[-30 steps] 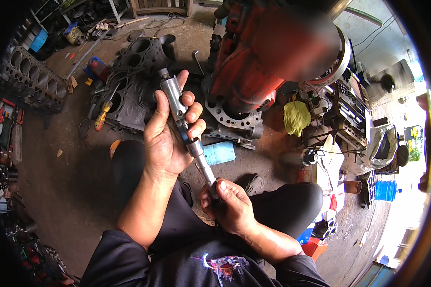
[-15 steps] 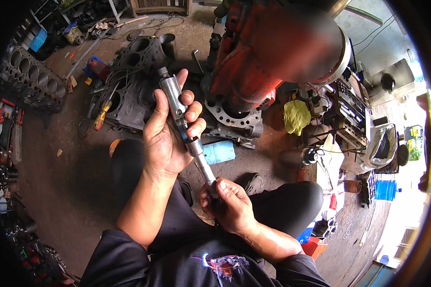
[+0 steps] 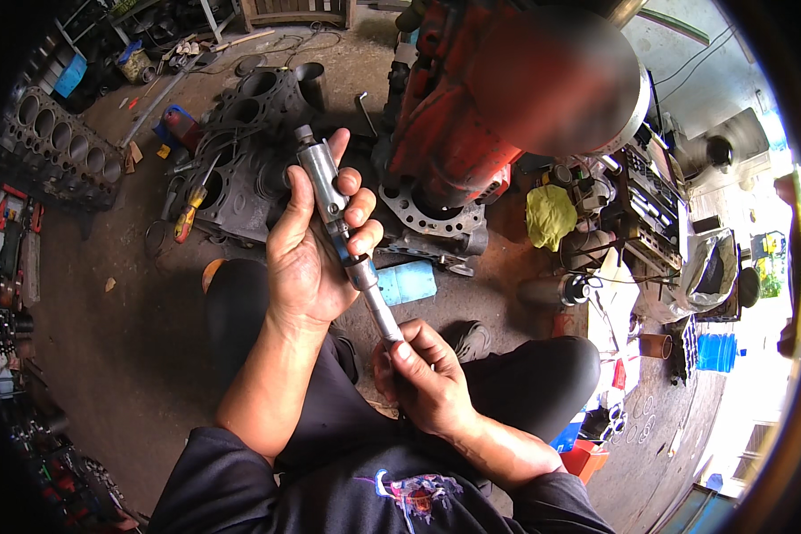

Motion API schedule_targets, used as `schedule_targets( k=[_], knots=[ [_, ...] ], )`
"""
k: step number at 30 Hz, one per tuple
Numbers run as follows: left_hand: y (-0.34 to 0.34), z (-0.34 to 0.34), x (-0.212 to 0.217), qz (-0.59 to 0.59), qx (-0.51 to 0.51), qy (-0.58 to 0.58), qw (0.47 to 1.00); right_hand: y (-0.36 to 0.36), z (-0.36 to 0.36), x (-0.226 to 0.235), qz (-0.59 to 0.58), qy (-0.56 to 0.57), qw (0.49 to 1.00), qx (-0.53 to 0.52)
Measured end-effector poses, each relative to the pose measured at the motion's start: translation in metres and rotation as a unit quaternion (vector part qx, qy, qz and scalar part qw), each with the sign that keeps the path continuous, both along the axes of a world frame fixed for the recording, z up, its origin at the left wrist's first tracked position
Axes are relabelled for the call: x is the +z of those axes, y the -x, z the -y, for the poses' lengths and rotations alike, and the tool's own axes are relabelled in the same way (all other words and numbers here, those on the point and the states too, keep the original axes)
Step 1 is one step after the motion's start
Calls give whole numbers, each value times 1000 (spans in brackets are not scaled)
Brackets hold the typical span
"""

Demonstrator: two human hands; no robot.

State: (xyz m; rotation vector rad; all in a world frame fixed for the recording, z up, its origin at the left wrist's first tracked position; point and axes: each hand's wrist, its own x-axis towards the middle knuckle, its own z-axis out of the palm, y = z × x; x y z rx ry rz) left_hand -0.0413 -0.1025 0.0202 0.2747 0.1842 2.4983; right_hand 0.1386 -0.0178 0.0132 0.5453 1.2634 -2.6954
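Tilted across the middle is a long, stepped steel rod-shaped part (image 3: 327, 185). It has a wide upper body with a small side hole, a short stub on top and a narrower lower shaft. My left hand (image 3: 307, 258) is wrapped around its wider body, palm up, with the thumb and one fingertip rising beside it. Lower down, my right hand (image 3: 432, 381) is closed on the shaft's end, which the fingers hide. I cannot tell what exactly the part is. Both hands are above my bent legs.
A red engine (image 3: 454, 107) rises in front of me. Grey engine blocks (image 3: 240, 182) lie on the floor at the left front, with a yellow-handled screwdriver (image 3: 192, 209). Right of the engine are a yellow-green cloth (image 3: 552, 218) and a tool rack (image 3: 645, 214). A blue piece (image 3: 405, 283) lies beneath my hands.
The fingers of my right hand have shifted on the lower shaft, with the thumb changing place slightly. My left hand and the steel part stay almost still.
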Motion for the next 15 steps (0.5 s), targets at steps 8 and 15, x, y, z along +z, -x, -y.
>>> schedule_targets(
  k=[8,15],
  knots=[
    [0,-1,-1,-2,-4,3,1000,2,-3,-1,-8,101,995,-16],
    [-1,-1,-1,3,-3,7,1000,1,1,0,-32,-9,999,-12]
  ],
)
